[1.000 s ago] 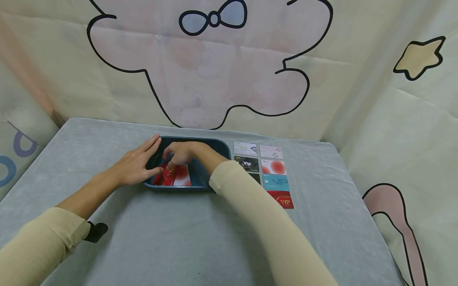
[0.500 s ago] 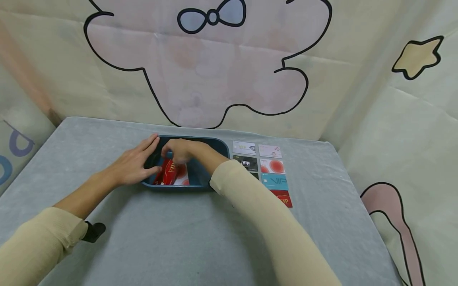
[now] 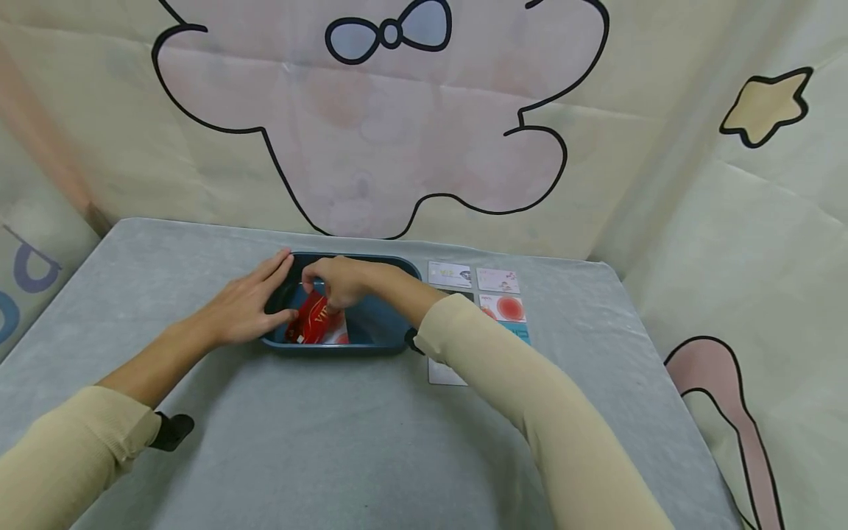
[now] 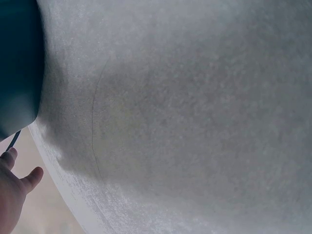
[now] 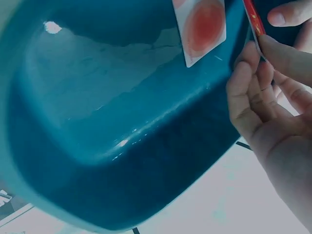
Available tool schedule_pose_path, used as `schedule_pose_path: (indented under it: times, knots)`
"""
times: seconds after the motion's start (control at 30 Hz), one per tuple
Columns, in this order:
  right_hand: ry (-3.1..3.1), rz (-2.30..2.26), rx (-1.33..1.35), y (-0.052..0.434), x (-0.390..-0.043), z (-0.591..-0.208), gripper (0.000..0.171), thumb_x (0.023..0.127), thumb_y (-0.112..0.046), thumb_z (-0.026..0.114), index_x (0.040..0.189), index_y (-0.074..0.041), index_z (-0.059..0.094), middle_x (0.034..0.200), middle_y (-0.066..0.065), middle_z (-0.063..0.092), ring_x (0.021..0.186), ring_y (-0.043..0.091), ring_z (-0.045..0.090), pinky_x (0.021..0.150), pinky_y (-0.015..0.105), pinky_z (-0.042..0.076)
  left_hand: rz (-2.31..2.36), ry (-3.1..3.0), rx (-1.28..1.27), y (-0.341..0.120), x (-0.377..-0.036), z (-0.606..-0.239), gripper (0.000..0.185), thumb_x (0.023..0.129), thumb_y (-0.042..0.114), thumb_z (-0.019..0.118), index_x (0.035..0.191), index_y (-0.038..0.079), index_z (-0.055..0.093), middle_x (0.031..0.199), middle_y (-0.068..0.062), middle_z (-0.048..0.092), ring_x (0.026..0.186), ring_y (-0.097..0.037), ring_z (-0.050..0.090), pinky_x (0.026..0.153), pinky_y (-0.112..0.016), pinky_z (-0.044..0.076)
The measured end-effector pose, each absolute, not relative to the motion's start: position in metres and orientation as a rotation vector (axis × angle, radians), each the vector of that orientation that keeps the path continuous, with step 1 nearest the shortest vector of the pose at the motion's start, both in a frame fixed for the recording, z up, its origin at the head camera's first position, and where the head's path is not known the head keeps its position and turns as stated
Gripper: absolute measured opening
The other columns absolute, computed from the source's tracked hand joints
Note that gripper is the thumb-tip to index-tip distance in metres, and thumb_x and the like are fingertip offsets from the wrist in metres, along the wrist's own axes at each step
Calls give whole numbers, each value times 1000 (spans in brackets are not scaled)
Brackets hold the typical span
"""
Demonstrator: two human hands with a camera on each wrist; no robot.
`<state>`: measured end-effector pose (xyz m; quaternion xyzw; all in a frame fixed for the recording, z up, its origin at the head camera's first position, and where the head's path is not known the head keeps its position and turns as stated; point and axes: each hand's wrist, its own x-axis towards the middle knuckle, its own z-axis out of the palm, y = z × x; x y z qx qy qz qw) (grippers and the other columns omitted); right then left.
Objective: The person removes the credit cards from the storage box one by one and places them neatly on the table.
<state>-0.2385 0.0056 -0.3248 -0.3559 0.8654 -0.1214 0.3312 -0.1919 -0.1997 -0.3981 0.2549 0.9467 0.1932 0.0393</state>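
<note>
My right hand is inside the dark blue tray, pinching a red VIP card between thumb and fingers. The card is tilted; in the right wrist view the red card shows nearly edge-on. Beneath it lies a white card with a red circle on the tray floor. My left hand rests over the tray's left end, fingers straight toward the far corner, thumb by the red card. The left wrist view catches the tray's outer wall and a few fingertips.
Right of the tray, cards lie in columns on the grey cloth: a white VIP card, a pale pink card, a red-circle card and others. My right sleeve covers several. A white card lies nearest me.
The red card has been raised and turned in my right hand's pinch. My right forearm has shifted right, covering more laid-out cards and revealing a white one. The left hand stays put.
</note>
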Motion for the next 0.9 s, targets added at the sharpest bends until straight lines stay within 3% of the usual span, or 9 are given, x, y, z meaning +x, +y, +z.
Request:
schedule_pose_path:
  times: [0.5, 0.9]
  knots:
    - [2299, -398, -1012, 32, -222, -317, 24, 95, -1, 64, 114, -10, 54, 84, 8, 64, 73, 18, 62, 65, 22, 54, 575, 2902, 754, -198, -191, -398, 90, 94, 40, 61, 157, -3, 13, 165, -20, 8, 146, -45, 22, 107, -68, 31]
    - [2383, -480, -1087, 68, -215, -308, 21, 94, -3, 65, 111, -11, 56, 80, 5, 61, 73, 17, 58, 69, 22, 53, 560, 2904, 734, -197, -191, -397, 91, 93, 43, 60, 158, -1, 13, 165, -20, 7, 147, -45, 20, 107, -70, 29]
